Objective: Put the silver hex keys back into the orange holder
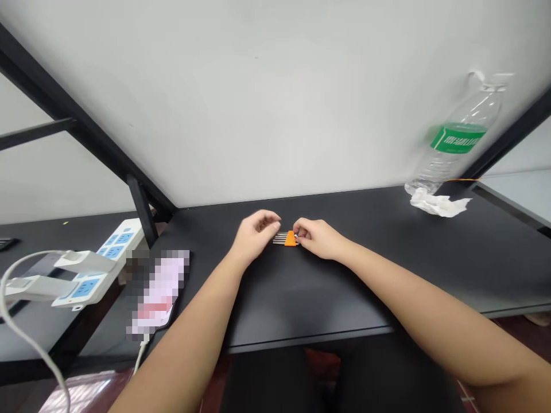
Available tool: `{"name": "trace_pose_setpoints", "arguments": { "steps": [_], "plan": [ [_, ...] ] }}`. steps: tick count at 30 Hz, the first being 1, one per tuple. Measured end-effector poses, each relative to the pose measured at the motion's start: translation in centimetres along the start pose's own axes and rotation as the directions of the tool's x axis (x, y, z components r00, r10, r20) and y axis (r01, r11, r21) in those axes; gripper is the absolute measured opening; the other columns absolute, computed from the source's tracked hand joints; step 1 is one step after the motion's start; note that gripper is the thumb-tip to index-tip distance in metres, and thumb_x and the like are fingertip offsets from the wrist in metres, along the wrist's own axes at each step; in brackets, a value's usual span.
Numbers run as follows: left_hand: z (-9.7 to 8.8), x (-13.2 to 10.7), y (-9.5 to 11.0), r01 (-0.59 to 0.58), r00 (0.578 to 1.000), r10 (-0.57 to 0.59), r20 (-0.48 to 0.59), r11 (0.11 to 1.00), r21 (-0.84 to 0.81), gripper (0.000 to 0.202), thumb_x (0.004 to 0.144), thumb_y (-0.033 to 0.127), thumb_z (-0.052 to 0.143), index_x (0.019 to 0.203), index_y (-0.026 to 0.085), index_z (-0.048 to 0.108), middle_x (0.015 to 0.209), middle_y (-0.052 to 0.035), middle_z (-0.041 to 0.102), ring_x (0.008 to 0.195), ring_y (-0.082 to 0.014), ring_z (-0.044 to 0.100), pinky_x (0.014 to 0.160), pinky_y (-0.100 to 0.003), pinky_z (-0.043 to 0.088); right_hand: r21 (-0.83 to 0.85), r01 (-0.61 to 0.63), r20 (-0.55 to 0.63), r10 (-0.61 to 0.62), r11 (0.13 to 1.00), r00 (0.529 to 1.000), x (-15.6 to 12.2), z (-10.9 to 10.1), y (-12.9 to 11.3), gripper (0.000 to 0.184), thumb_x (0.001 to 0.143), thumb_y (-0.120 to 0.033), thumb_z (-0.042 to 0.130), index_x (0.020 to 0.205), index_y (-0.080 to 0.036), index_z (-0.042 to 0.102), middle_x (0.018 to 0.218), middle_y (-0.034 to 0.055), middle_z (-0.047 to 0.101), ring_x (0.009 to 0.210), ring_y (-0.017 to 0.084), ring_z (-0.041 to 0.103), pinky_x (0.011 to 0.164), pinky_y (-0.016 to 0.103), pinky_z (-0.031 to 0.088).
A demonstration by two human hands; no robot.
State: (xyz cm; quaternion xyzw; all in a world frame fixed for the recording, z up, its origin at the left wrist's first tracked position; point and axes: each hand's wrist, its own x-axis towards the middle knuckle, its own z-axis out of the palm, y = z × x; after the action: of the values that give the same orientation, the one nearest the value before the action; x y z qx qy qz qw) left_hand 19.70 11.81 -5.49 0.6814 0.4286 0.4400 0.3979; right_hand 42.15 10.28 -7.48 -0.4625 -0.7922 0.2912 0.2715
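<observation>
A small orange holder [290, 238] with several thin metal rods, which looks like a hex key set, lies on the black tabletop [301, 298]. The rods [279, 238] stick out of its left side. At its right edge, the thumb and fingers of my right hand [316, 236] are closed on the short metal ends; the fingertips partly hide what they pinch. My left hand [257, 232] is just beyond the rods' left tips, fingers curved and the thumb a little apart from the forefinger, with nothing visible between them.
A clear bottle with a green label [458, 137] leans on the wall at the right, beside crumpled tissue [439, 203]. To the left are a blurred-out phone [161, 289] on a cable and a white power strip [114, 258] with chargers. A black frame post [94, 132] slants behind them.
</observation>
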Motion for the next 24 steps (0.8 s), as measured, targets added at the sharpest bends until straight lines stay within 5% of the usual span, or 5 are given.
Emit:
{"name": "trace_pose_setpoints", "arguments": {
  "steps": [2, 5, 13, 18, 24],
  "plan": [
    [0.4, -0.4, 0.2, -0.181, 0.970, 0.116, 0.213, 0.932, 0.315, 0.019, 0.083, 0.037, 0.069, 0.095, 0.022, 0.073, 0.096, -0.0062, 0.074, 0.090, -0.0233, 0.066, 0.087, -0.040, 0.053, 0.028, 0.003, 0.002, -0.003, 1.000, 1.000, 0.0, -0.2, 0.2, 0.016, 0.090, -0.010, 0.058, 0.099, -0.022, 0.061, 0.089, -0.0014, 0.070, 0.078, 0.014, 0.064, 0.072, 0.026, 0.046],
    [0.6, -0.7, 0.4, -0.350, 0.905, 0.157, 0.395, 0.804, 0.481, 0.021, 0.087, 0.033, 0.067, 0.105, 0.024, 0.073, 0.106, -0.0066, 0.074, 0.103, -0.0254, 0.066, 0.094, -0.041, 0.051, 0.022, -0.003, -0.003, 0.003, 1.000, 1.000, 0.0, -0.3, 0.6, 0.012, 0.089, -0.011, 0.060, 0.093, -0.022, 0.062, 0.086, -0.0017, 0.070, 0.077, 0.013, 0.063, 0.072, 0.026, 0.047],
    [0.9, -0.4, -0.8, -0.410, 0.880, 0.121, 0.459, 0.683, 0.605, 0.019, 0.095, 0.029, 0.060, 0.098, 0.026, 0.079, 0.121, -0.0058, 0.074, 0.114, -0.0270, 0.066, 0.102, -0.045, 0.050, -0.052, -0.128, 0.016, 0.129, 0.990, 0.992, -0.3, -2.3, 0.5, 0.015, 0.085, -0.008, 0.058, 0.089, -0.022, 0.063, 0.084, -0.0023, 0.069, 0.073, 0.013, 0.061, 0.069, 0.025, 0.045],
    [1.3, -0.7, -0.2, -0.405, 0.892, 0.124, 0.435, 0.645, 0.648, 0.017, 0.094, 0.028, 0.060, 0.092, 0.024, 0.077, 0.116, -0.0067, 0.075, 0.110, -0.0266, 0.067, 0.096, -0.042, 0.053, -0.257, -0.222, 0.019, 0.235, 0.941, 0.972, -0.7, -4.6, 1.7, 0.017, 0.083, -0.007, 0.060, 0.088, -0.022, 0.067, 0.090, 0.0020, 0.070, 0.075, 0.016, 0.061, 0.070, 0.028, 0.045],
    [1.6, -0.9, 0.1, -0.372, 0.910, 0.116, 0.397, 0.651, 0.662, 0.015, 0.093, 0.034, 0.063, 0.090, 0.025, 0.074, 0.106, -0.0065, 0.075, 0.102, -0.0264, 0.068, 0.089, -0.041, 0.052, -0.340, -0.021, -0.038, 0.008, 0.940, 0.999, -0.9, -3.5, 0.8, 0.013, 0.090, -0.028, 0.068, 0.102, -0.023, 0.069, 0.114, 0.0084, 0.067, 0.110, 0.026, 0.059, 0.092, 0.039, 0.045]
  ]
}}
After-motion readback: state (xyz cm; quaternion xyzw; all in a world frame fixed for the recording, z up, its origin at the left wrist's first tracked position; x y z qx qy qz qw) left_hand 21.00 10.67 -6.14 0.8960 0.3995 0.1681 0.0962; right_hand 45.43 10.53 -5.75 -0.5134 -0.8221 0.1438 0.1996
